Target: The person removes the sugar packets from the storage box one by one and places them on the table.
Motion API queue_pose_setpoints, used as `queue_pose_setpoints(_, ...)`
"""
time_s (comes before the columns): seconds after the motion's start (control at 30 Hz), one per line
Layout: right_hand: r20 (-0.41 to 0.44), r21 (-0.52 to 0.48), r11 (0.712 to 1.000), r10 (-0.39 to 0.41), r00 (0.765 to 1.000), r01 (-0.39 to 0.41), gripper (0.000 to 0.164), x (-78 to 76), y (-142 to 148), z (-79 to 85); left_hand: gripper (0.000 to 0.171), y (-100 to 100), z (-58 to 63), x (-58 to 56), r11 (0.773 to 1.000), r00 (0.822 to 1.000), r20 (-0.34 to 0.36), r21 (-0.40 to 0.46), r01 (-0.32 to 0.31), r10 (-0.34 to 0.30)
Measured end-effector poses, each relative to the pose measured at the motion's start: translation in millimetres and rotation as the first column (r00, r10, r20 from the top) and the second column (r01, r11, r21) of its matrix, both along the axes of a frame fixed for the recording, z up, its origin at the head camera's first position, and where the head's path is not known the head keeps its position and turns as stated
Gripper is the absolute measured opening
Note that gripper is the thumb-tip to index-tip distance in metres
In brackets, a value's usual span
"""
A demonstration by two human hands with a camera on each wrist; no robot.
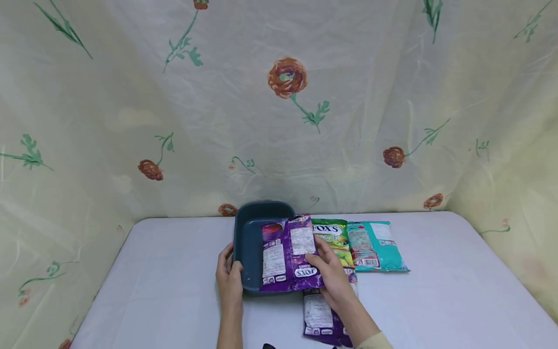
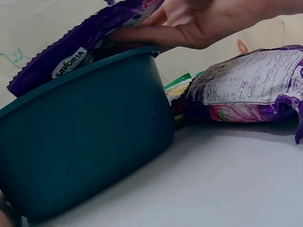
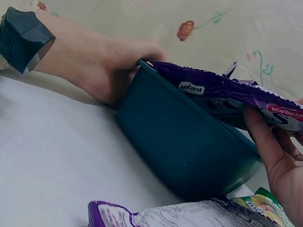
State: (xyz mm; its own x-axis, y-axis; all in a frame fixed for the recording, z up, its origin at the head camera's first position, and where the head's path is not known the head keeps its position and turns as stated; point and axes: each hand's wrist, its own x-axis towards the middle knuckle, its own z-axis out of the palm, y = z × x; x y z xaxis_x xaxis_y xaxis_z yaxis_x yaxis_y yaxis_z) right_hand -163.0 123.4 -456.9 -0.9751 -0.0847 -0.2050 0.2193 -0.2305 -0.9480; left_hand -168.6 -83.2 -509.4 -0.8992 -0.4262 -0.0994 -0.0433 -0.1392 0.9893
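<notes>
My left hand [image 1: 229, 277] grips the left side of a dark teal plastic tub [image 1: 250, 247], thumb at the rim. Above the tub's right half, my right hand [image 1: 334, 280] holds a purple FOX'S candy bag [image 1: 279, 261] by its right side, thumb on top and fingers underneath. The bag lies tilted over the tub, hiding part of its inside, and its sealed edge with a SAVORIA label [image 2: 70, 63] overlaps the rim in the left wrist view. Below the right hand, another purple candy bag [image 1: 319, 312] lies on the table, partly covered by the right forearm.
A green and yellow FOX'S spring tea bag [image 1: 331, 231] lies right of the tub, partly behind the right hand. Beside it is a turquoise bag [image 1: 381, 247]. The white table [image 1: 174, 271] ends at a flower-print cloth [image 1: 244, 126] hanging behind and at both sides.
</notes>
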Motion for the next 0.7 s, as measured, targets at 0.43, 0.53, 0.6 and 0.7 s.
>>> queue_pose_setpoints(0.43,0.04,0.029,0.999,-0.018,0.999,0.016,0.063,5.9,14,-2.1,0.056,0,-2.8,-0.5,1.0,1.0,-0.024,0.018,0.009,-0.009)
queue_pose_setpoints(0.53,0.046,0.032,0.999,-0.02,0.999,0.019,0.063,6.6,17,-2.2,0.056,0,-2.4,-0.4,1.0,0.999,-0.038,0.025,0.009,-0.008)
queue_pose_setpoints(0.6,0.042,0.028,0.999,-0.018,0.999,0.017,0.063,7.0,18,-2.1,0.056,-1,-2.2,-0.5,1.0,0.999,-0.04,0.027,0.007,-0.006)
queue_pose_setpoints(0.7,0.037,0.024,1.0,-0.013,0.999,0.013,0.064,7.3,20,-2.1,0.056,-1,-1.6,-0.5,1.0,0.999,-0.034,0.02,0.006,-0.005)
